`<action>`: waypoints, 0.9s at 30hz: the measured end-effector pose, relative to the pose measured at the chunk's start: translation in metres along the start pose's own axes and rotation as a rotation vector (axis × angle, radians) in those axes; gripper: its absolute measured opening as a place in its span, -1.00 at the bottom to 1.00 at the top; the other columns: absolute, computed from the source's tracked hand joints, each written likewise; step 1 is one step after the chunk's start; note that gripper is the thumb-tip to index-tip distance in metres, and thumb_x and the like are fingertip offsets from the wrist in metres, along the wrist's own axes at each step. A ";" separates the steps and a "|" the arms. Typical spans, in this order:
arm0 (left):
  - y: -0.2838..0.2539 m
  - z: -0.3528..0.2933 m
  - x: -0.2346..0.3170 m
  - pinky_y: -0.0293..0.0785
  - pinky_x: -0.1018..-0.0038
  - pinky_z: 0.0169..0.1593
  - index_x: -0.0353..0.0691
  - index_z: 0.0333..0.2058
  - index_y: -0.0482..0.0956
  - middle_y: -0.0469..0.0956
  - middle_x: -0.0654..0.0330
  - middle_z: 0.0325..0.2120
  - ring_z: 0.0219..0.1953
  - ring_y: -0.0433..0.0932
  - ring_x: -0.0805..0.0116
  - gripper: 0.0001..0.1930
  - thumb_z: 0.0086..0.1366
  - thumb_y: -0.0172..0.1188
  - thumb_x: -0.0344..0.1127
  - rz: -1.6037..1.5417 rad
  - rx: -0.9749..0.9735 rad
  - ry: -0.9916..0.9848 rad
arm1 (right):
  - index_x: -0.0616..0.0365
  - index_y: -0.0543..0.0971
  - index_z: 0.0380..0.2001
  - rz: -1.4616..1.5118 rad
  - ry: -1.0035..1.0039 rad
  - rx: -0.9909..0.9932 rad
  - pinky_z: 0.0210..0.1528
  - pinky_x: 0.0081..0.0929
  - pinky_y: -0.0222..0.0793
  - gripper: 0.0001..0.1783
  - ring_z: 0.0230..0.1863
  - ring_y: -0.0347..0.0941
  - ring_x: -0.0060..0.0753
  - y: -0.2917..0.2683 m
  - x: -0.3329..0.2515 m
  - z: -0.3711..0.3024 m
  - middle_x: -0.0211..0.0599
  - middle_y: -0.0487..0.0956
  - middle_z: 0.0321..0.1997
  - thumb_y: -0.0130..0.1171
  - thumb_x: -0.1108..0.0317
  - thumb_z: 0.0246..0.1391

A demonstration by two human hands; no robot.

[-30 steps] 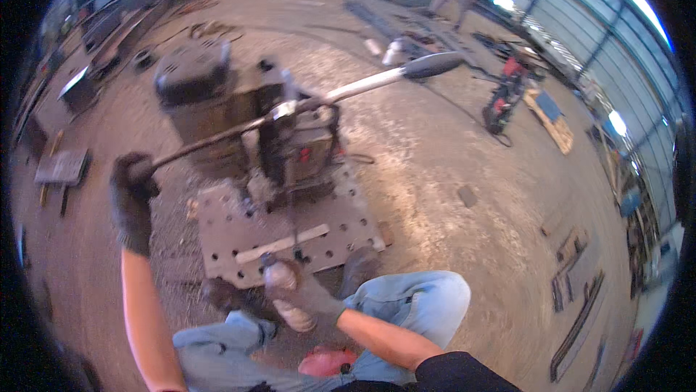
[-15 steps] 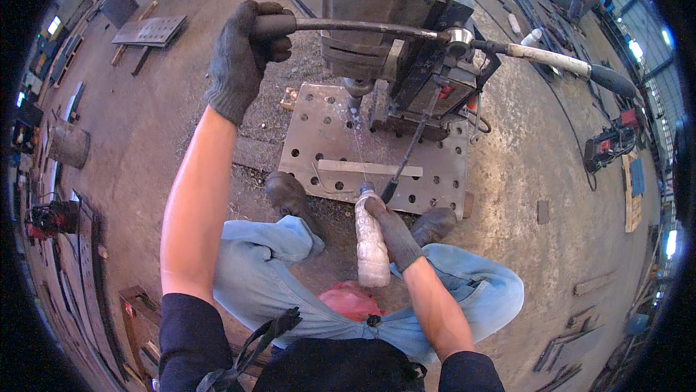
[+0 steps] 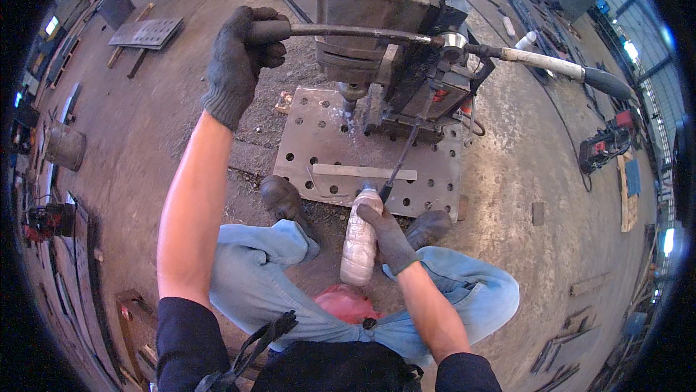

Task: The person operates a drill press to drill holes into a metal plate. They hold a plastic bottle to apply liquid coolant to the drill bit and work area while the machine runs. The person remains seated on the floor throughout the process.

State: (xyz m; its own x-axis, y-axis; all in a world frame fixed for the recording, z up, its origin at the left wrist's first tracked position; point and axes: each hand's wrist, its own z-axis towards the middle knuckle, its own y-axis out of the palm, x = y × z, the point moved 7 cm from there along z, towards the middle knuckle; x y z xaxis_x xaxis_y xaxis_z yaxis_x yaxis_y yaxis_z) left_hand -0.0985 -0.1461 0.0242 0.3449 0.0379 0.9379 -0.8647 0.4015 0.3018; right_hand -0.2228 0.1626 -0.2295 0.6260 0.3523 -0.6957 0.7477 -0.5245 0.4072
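My left hand, in a dark knit glove, is wrapped round the black grip at the left end of a long feed handle. That handle joins the hub of a grey drill press standing on a perforated steel plate. My right hand, gloved too, holds a crinkled plastic bottle of whitish contents, its neck pointing toward the drill. White wet specks lie round the drill bit, which points down at the plate. A thin black-tipped lever slants down near the bottle's neck.
A flat metal strip and a thin bent rod lie on the plate. My boots stand at its near edge. A red-and-black machine with a cable sits at right. Another perforated plate lies at far left.
The bottle's base has swung left. A thin stream between its neck and the drill bit showed earlier and is no longer visible. My left hand keeps hold of the feed handle.
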 end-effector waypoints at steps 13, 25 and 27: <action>-0.003 0.003 -0.001 0.46 0.37 -0.40 -0.35 -0.09 0.48 0.58 0.04 -0.31 -0.48 0.50 0.33 -0.49 0.39 -0.13 0.05 -0.018 -0.071 0.047 | 0.28 0.41 0.00 -0.138 -0.018 -0.005 -0.24 -0.41 0.48 -0.40 -0.27 0.51 -0.40 0.007 -0.012 -0.008 -0.26 0.53 -0.21 0.31 0.07 0.03; -0.003 0.001 0.000 0.36 0.43 -0.44 -0.30 -0.17 0.51 0.58 0.14 -0.37 -0.53 0.44 0.36 -0.50 0.40 -0.17 0.07 0.031 -0.010 0.010 | 0.23 0.45 0.00 -0.092 0.154 0.052 -0.32 -0.42 0.49 -0.36 -0.38 0.51 -0.43 0.002 -0.004 -0.013 -0.29 0.55 -0.29 0.31 -0.05 0.02; -0.002 0.000 0.000 0.37 0.42 -0.44 -0.29 -0.17 0.52 0.58 0.14 -0.38 -0.53 0.45 0.35 -0.51 0.40 -0.16 0.06 0.015 -0.007 -0.001 | 0.25 0.43 0.04 -0.118 0.070 0.004 -0.25 -0.41 0.49 -0.31 -0.31 0.50 -0.44 0.005 -0.005 -0.008 -0.28 0.54 -0.22 0.33 -0.05 0.01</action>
State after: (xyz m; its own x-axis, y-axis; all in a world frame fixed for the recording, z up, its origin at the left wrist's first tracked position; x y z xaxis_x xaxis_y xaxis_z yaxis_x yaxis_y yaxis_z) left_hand -0.0966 -0.1466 0.0235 0.3315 0.0434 0.9425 -0.8671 0.4076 0.2862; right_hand -0.2208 0.1641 -0.2195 0.5478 0.4646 -0.6958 0.8162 -0.4794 0.3224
